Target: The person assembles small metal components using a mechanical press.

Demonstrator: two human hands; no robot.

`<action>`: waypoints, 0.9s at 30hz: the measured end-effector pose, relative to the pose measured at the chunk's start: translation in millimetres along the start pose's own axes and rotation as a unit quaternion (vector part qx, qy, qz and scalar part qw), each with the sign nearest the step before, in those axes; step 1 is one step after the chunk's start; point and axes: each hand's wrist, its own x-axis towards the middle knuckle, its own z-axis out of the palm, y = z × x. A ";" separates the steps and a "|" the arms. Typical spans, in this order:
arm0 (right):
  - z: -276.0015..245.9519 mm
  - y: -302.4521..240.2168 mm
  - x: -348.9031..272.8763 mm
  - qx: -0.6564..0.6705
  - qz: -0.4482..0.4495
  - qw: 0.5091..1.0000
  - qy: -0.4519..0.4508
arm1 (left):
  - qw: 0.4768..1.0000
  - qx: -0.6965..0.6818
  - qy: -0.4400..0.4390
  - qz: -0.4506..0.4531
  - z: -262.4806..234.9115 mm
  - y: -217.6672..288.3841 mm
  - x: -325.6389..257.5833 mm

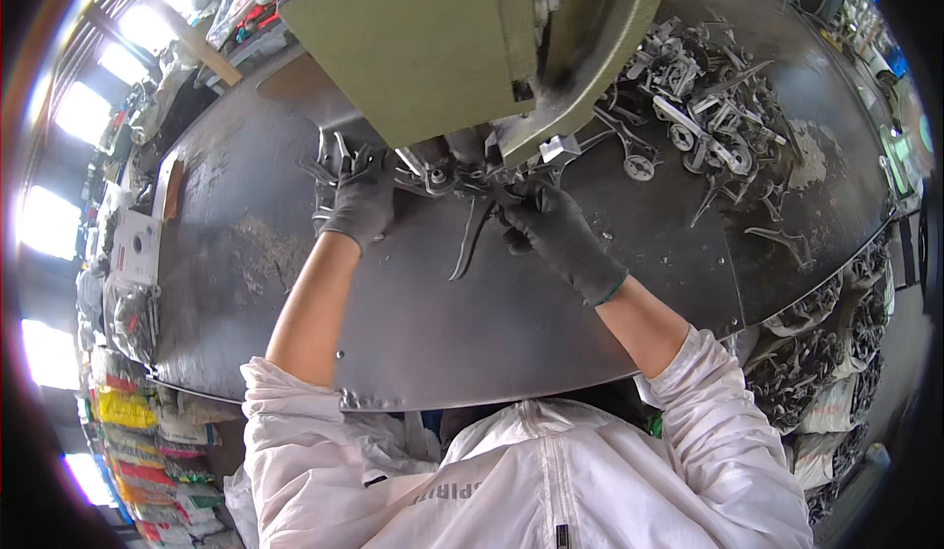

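My right hand, in a dark grey glove, is closed on a grey metal casting just below the machine head. One curved arm of this casting hangs down toward me. My left hand, gloved the same way, is beside a small cluster of castings. Its fingers are curled in among metal parts, and what they hold is hidden. Between the hands, under the green machine head, lies another metal part. The machine's lower edge covers part of the work.
A large heap of metal castings lies on the dark metal table at the right. One loose casting is near the right edge. A white box stands at the left, and filled sacks sit beyond the table at lower right.
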 end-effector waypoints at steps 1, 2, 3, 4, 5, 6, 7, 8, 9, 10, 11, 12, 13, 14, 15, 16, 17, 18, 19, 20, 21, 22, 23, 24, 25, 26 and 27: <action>0.1 -0.3 -0.7 0.012 -0.002 1.000 -0.008 | 0.998 0.035 -0.054 0.022 4.1 -7.4 -1.5; -1.0 -0.4 -1.2 0.013 -0.001 1.000 -0.004 | 0.998 0.032 -0.053 0.027 3.9 -12.5 1.3; -2.3 -0.7 0.6 0.000 -0.012 1.000 -0.024 | 0.995 0.012 -0.099 0.030 5.1 -17.8 6.8; -3.1 -0.6 2.8 -0.013 -0.023 0.999 -0.046 | 0.989 -0.009 -0.146 0.034 7.7 -20.6 9.8; -5.8 -4.8 3.4 -0.013 -0.014 0.999 -0.040 | 0.985 -0.030 -0.165 0.035 -12.3 -12.8 15.8; -2.8 -14.7 0.3 -0.009 -0.020 0.999 -0.027 | 0.984 -0.035 -0.173 0.031 -18.2 -15.9 14.6; 0.4 -22.2 -5.7 -0.007 -0.025 1.000 -0.014 | 0.973 -0.174 -0.153 0.019 -20.1 -20.2 14.6; 3.9 -29.3 -11.6 -0.009 -0.019 1.000 -0.023 | 0.944 -0.305 -0.125 -0.001 -22.8 -26.2 9.2; 3.1 -36.0 -13.3 -0.010 -0.003 0.999 -0.036 | 0.903 -0.423 -0.071 -0.023 -22.6 -24.4 2.9; 3.1 -37.9 -13.0 -0.012 0.013 0.999 -0.049 | 0.903 -0.423 -0.072 -0.031 -13.3 -30.9 -1.1; 2.9 -36.0 -14.1 -0.014 0.016 0.998 -0.052 | 0.928 -0.363 -0.061 -0.054 -8.7 -35.1 -2.5; 3.4 -32.8 -14.9 -0.027 0.017 0.998 -0.049 | 0.949 -0.300 -0.051 -0.077 -4.9 -38.7 -6.2; 4.1 -29.6 -15.2 -0.040 0.017 0.998 -0.047 | 0.949 -0.300 -0.052 -0.083 -1.6 -41.4 -13.5; -1.8 -25.2 -15.6 -0.040 0.020 0.998 -0.041 | 0.940 -0.322 -0.005 -0.112 -15.5 -30.6 -12.0; -6.6 -19.3 -12.6 -0.056 0.026 0.997 -0.038 | 0.928 -0.341 0.043 -0.145 -30.9 -21.4 -12.0; -9.8 -15.8 -10.2 -0.072 0.033 0.996 -0.035 | 0.928 -0.341 0.042 -0.145 -49.3 -10.7 -12.6; -12.7 -13.8 -11.0 -0.070 0.037 0.996 -0.033 | 0.890 -0.412 -0.003 -0.193 -69.3 2.7 -14.7; -11.9 -12.6 -10.0 -0.069 0.039 0.996 -0.036 | 0.844 -0.475 -0.045 -0.244 -79.9 8.1 -21.4; -11.1 -11.7 -8.9 -0.068 0.041 0.996 -0.038 | 0.845 -0.473 -0.047 -0.245 -74.6 9.6 -30.4; -9.2 -12.7 -9.6 -0.067 0.043 0.996 -0.039 | 0.863 -0.480 -0.019 -0.155 -70.5 12.5 -39.3; -6.8 -14.2 -10.3 -0.069 0.051 0.996 -0.030 | 0.873 -0.484 0.010 -0.063 -68.9 14.4 -46.7; -5.0 -14.9 -11.5 -0.072 0.060 0.995 -0.020 | 0.873 -0.484 0.009 -0.063 -69.6 16.9 -53.4; -6.4 -13.3 -11.3 -0.074 0.062 0.995 -0.015 | 0.889 -0.458 0.016 0.003 -77.0 27.3 -51.9; -5.2 -12.0 -12.5 -0.050 0.052 0.997 -0.018 | 0.903 -0.425 0.024 0.064 -85.8 36.7 -52.3; -3.7 -10.8 -13.9 -0.026 0.042 0.999 -0.022 | 0.902 -0.427 0.024 0.062 -90.7 46.2 -51.7; -2.7 -10.1 -15.0 -0.030 0.043 0.998 -0.018 | 0.877 -0.477 0.002 0.049 -92.3 58.5 -47.0; 2.7 -10.8 -16.2 -0.020 0.022 0.999 -0.016 | 0.852 -0.522 -0.019 0.032 -95.7 68.5 -43.7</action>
